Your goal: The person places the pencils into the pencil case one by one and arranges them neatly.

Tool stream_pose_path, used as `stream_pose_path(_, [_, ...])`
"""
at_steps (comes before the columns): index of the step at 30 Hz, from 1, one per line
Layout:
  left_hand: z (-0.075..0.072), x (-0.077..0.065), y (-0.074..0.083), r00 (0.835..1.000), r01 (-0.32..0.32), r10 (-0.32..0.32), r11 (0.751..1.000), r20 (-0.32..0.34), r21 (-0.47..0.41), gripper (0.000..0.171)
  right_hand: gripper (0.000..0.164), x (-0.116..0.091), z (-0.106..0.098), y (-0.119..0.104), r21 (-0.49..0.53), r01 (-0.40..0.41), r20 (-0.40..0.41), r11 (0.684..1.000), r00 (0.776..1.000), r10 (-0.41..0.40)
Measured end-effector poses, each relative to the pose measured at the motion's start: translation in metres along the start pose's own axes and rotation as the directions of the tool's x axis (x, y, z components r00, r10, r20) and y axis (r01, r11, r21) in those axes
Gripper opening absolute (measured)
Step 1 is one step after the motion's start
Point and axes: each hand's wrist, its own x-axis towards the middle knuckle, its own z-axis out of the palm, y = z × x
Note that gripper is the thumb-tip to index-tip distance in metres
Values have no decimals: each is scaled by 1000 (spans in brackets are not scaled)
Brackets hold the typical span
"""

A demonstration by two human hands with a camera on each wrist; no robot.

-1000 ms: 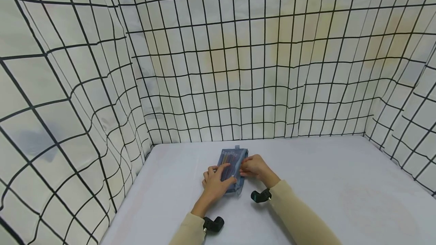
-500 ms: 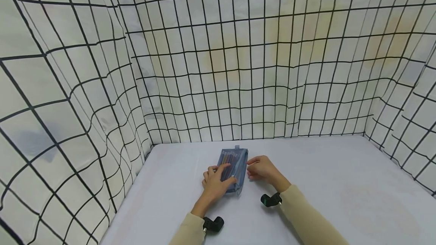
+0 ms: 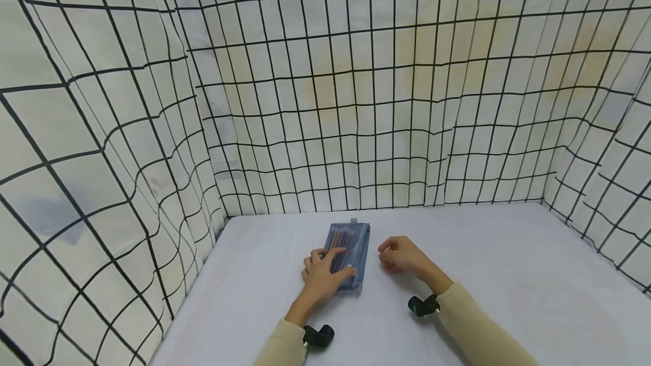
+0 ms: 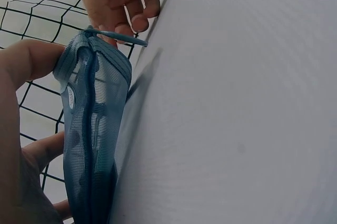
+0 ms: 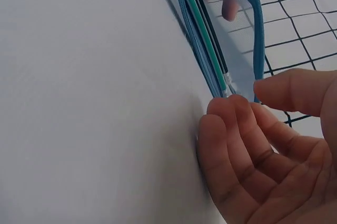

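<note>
A blue see-through mesh pencil pouch [image 3: 359,253] lies on the white table, with several pencils [image 3: 339,237] showing inside. My left hand [image 3: 321,274] presses on its near left part, fingers and thumb spread over it. The left wrist view shows the thumb at a corner of the pouch [image 4: 79,129] and a zipper running along its narrow side. A thin blue loop [image 4: 124,38] sticks out from the corner. To the right, my right hand [image 3: 404,256] is apart from the pouch, loosely curled and holding nothing. In the right wrist view, a teal pencil [image 5: 205,40] shows between the pouch's blue edges.
White sheeting [image 3: 330,117] behind a black grid net surrounds the table [image 3: 488,275] at the back and both sides. A black camera [image 3: 319,336] is strapped to my left wrist, and another camera [image 3: 423,305] to my right wrist.
My right hand has let go of the pouch's right edge and moved right, away from it. That edge now lies flatter. My left hand has stayed in place.
</note>
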Motion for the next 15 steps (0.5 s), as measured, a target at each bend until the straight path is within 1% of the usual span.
stream_pose_path(4, [-1, -2, 1, 1000, 3, -3, 1000, 8, 5, 63, 18, -7, -4, 3, -56, 35, 0, 998, 999, -35])
stream_pose_path(8, [-1, -2, 1, 1000, -2, 2, 1000, 10, 11, 61, 14, -12, -8, 8, -95, 50, -4, 994, 999, -51])
stream_pose_path(12, [-1, -1, -1, 1000, -11, 11, 1000, 11, 29, 59, 14, -18, -15, 11, -129, 76, 0, 989, 997, -77])
stream_pose_path(15, [-1, -1, -1, 1000, -20, 19, 999, 20, 35, 58, 15, -22, -22, 13, -142, 114, 16, 983, 994, -112])
